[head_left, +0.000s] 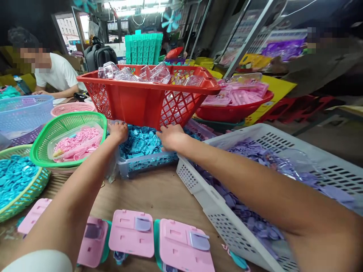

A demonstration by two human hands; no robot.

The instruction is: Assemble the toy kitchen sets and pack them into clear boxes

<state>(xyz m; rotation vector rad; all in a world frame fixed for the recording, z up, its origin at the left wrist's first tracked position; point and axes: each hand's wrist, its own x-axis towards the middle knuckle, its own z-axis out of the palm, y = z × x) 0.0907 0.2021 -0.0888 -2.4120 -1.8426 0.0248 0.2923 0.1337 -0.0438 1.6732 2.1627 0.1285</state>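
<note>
My left hand point(118, 132) is at the left edge of a translucent blue basket point(150, 163), its fingers curled down beside the small blue plastic pieces point(141, 141). Over the right part of that same basket is my right hand point(172, 138), with bent fingers touching the pieces. What either hand grips, if anything, is hidden. On the table below my forearms lie several pink plastic panels, one point(132, 232) with a purple flap and another point(185, 243) on a teal part.
Behind my hands stands a red basket point(136, 104) of clear plastic shells. A white crate point(227, 223) with purple parts is right; a green basket point(36, 147) with pink parts and a yellow-green basket point(36, 189) of blue pieces are left. Across the table sits a person point(61, 71) in a white shirt.
</note>
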